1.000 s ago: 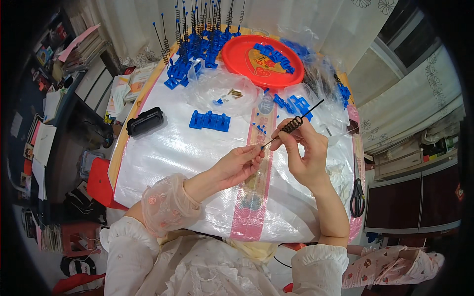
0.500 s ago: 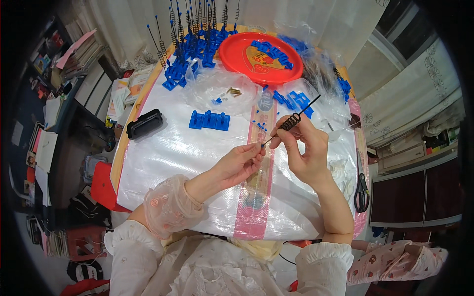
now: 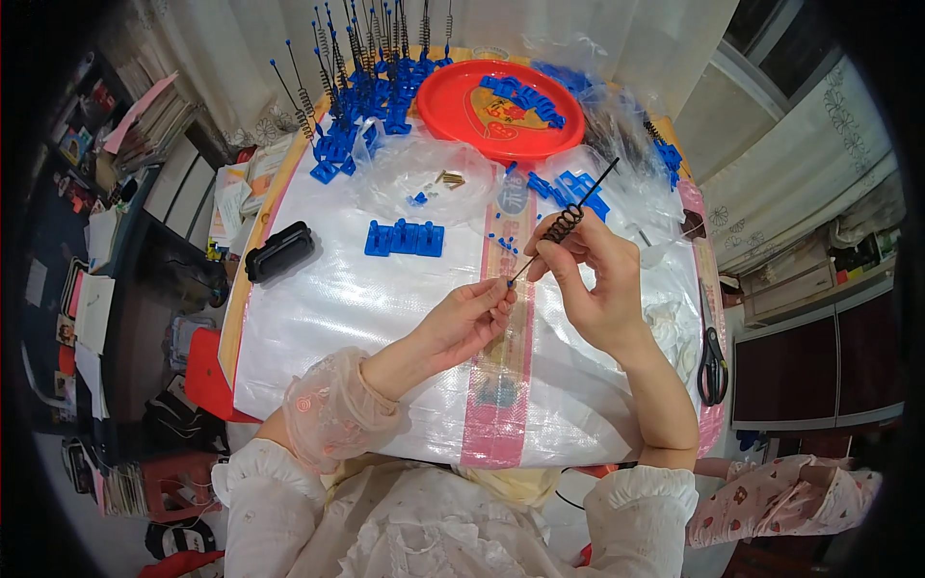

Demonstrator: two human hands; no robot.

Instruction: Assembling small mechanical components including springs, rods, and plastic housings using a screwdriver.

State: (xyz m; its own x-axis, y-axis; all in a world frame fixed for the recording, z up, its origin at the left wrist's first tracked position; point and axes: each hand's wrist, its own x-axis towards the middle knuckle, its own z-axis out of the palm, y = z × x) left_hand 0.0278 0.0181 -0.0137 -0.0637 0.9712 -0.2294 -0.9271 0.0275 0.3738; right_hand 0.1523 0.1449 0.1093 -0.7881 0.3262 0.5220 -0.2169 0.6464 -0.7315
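Over the middle of the table, my right hand point(image 3: 597, 279) pinches a black spring rod point(image 3: 564, 224), a thin wire with a coiled section, slanting up to the right. Its lower end meets the fingertips of my left hand point(image 3: 474, 318), closed around a small blue cap point(image 3: 510, 283) that is mostly hidden. Beyond my hands lie loose tiny blue caps point(image 3: 505, 245). A row of joined blue plastic bases point(image 3: 405, 239) sits to the left. At the far left stand several blue bases with upright spring rods point(image 3: 390, 72), blue-tipped.
A red round tray point(image 3: 443, 120) holds blue parts at the back. Near it, a clear plastic bag point(image 3: 385, 183) carries brass-coloured pins. A black case point(image 3: 280, 251) lies left, black-handled scissors point(image 3: 712, 366) at the right edge. Someone's pink patterned clothing point(image 3: 790, 499) shows at lower right.
The view has shifted slightly. My right fingers have shifted a little on the spring rod; my left fingers keep their pinch at its lower end.
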